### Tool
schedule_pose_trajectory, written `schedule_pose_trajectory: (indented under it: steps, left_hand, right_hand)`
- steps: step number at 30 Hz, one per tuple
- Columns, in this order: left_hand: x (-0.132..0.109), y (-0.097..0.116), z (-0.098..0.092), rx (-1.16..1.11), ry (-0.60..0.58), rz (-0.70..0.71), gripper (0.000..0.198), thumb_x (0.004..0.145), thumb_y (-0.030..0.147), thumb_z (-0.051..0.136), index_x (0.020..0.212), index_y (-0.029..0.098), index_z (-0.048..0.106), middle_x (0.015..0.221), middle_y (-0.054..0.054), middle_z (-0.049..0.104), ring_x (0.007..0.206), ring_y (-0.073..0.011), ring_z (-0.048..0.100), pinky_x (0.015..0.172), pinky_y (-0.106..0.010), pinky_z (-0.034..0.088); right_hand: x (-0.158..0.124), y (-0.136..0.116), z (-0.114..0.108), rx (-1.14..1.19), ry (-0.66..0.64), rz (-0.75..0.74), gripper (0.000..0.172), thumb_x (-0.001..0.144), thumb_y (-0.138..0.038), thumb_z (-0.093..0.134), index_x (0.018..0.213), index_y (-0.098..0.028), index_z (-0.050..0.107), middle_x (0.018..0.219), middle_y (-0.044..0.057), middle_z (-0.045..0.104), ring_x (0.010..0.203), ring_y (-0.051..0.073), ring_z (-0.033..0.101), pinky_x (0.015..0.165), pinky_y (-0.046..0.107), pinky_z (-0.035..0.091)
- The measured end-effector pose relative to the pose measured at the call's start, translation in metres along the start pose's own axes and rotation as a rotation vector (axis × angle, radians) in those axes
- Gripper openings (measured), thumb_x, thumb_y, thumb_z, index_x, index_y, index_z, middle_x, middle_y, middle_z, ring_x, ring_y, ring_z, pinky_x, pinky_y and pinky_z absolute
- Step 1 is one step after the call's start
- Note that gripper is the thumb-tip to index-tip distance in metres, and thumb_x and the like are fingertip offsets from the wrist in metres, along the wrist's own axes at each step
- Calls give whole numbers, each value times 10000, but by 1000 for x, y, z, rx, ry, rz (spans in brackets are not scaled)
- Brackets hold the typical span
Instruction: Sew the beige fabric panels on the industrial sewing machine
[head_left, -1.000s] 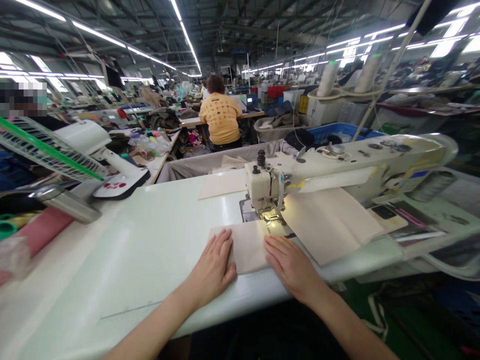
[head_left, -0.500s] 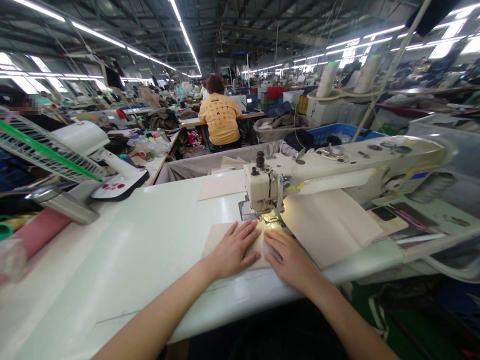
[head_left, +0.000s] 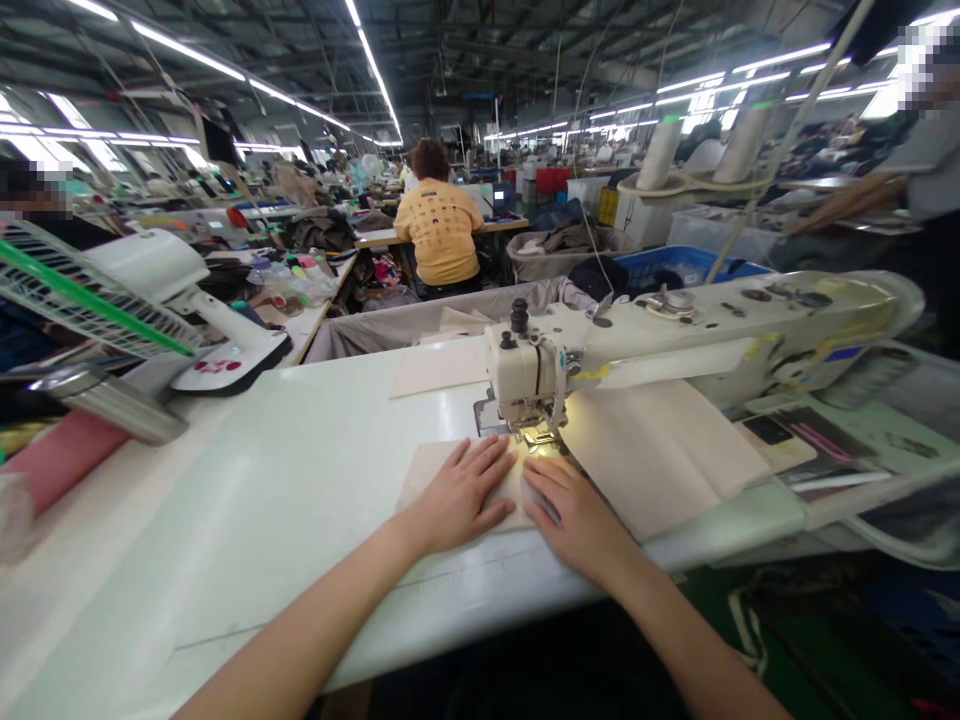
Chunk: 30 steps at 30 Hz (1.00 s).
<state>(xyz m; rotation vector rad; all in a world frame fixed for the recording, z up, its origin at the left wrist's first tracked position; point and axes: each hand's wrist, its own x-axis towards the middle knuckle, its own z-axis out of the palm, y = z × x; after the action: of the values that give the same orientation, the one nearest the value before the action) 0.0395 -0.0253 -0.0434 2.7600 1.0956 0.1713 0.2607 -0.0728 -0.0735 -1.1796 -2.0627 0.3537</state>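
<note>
My left hand (head_left: 466, 495) lies flat on a cream cloth piece (head_left: 421, 472), its fingers stretched toward the needle area. Close on its right, my right hand (head_left: 574, 510) rests on the same cloth with slightly bent fingers and the thumb apart. Both hands are just in front of the sewing machine (head_left: 529, 375), whose lamp lights the presser foot (head_left: 538, 438). The fingers partly hide the cloth's right side. A larger cream cloth panel (head_left: 660, 460) lies under the machine arm, right of my right hand. Behind the needle head lies another cream piece (head_left: 435, 370).
A steel flask (head_left: 112, 402), a pink roll (head_left: 67, 465) and a white fan (head_left: 157, 275) stand at the left. A grey cloth-lined bin (head_left: 360, 335) sits behind the table. Thread cones (head_left: 660, 155) rise at the back right. A co-worker in yellow (head_left: 439, 230) sits ahead.
My view has shifted slightly, and both hands keep nearly the same place on the cloth. A person has come into view at the far right.
</note>
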Motion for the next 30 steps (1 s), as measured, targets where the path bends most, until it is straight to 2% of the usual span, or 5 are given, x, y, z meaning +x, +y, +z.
schedule_pose_trajectory:
  steps: [4, 9, 13, 23, 30]
  left_hand:
    - [-2, 0, -2, 3, -9, 10, 621, 991, 485, 508, 1537, 216, 388, 1626, -135, 311, 1510, -306, 274, 1219, -554, 210]
    - [-25, 26, -11, -76, -50, 179, 459, 1044, 306, 430, 1503, 298, 441, 1564, -64, 445, 1473, -249, 364, 1230, -503, 241]
    - [-35, 35, -13, -127, -75, 226, 468, 1051, 302, 431, 1519, 288, 421, 1544, -49, 475, 1464, -236, 377, 1240, -478, 239]
    - [-4, -7, -15, -108, -53, 212, 423, 1062, 297, 378, 1461, 251, 509, 1526, -90, 491, 1437, -226, 417, 1235, -479, 235]
    - [20, -39, -12, -140, 35, 242, 395, 1047, 309, 418, 1403, 239, 573, 1509, -101, 502, 1387, -262, 462, 1190, -489, 318]
  right_hand:
    - [-5, -2, -2, -48, 5, -10, 395, 912, -196, 607, 1304, -215, 646, 1323, 128, 662, 1250, 295, 593, 1089, 535, 480]
    - [-33, -7, -12, -103, -51, -46, 352, 983, -263, 545, 1318, -204, 638, 1328, 116, 671, 1256, 294, 602, 1075, 508, 500]
    - [-43, -7, -17, -123, -73, -88, 351, 1012, -252, 496, 1336, -199, 619, 1339, 101, 667, 1254, 284, 602, 1093, 505, 486]
    - [6, -1, -5, -80, -33, -52, 248, 1010, -210, 495, 1177, -172, 674, 1207, 115, 699, 1145, 273, 610, 1030, 490, 523]
    - [28, 0, 3, -99, -4, 32, 187, 978, -177, 544, 1097, -153, 688, 1130, 127, 683, 1087, 285, 600, 983, 494, 541]
